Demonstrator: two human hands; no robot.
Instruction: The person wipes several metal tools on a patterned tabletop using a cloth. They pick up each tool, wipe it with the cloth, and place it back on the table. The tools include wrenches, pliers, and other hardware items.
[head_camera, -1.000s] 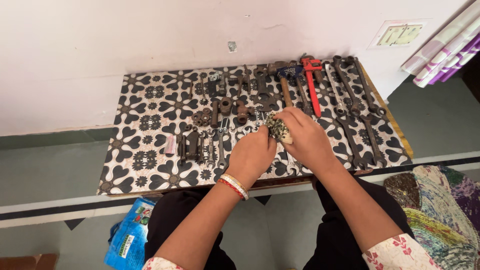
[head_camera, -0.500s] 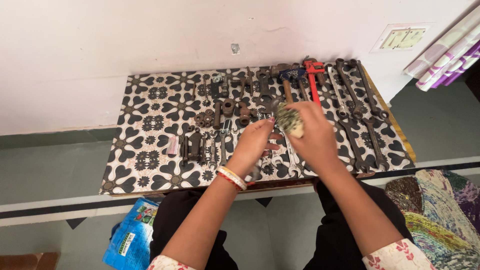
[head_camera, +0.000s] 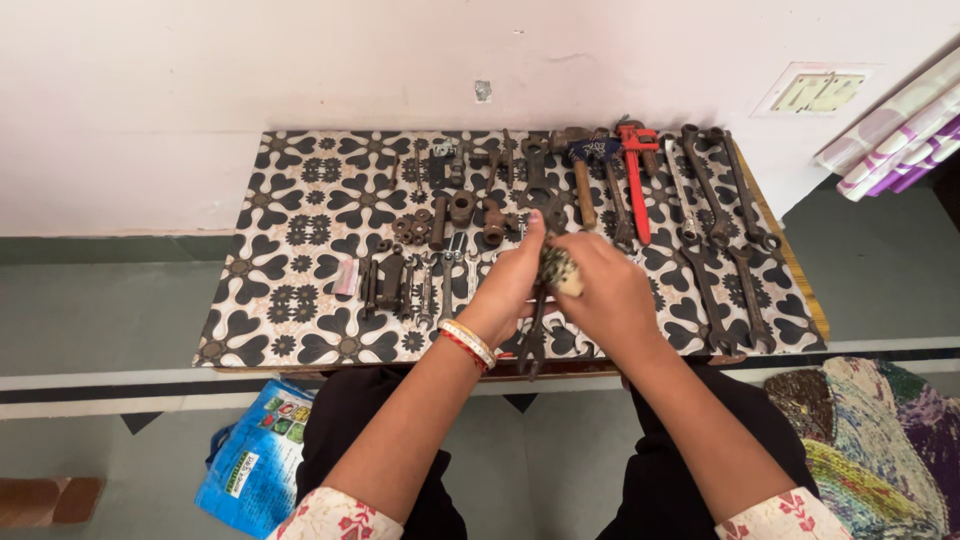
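Fingers of the right hand (head_camera: 610, 295) curl tight around a small speckled wad (head_camera: 556, 268). The left hand (head_camera: 515, 280) pinches the dark pliers (head_camera: 535, 335) that hang below, over the board's (head_camera: 300, 330) front edge. The pliers could slip and fall if the rubbing gets too hard. The board has black flowers and holds rusty wrenches (head_camera: 720, 215). A white wall (head_camera: 250, 70) is behind.

Tools crowd the patterned board (head_camera: 300, 200); its left part lies open.

One red pipe wrench (head_camera: 634, 175), one blue bag (head_camera: 253, 464) and two hands are seen; small tools blur uncountably.
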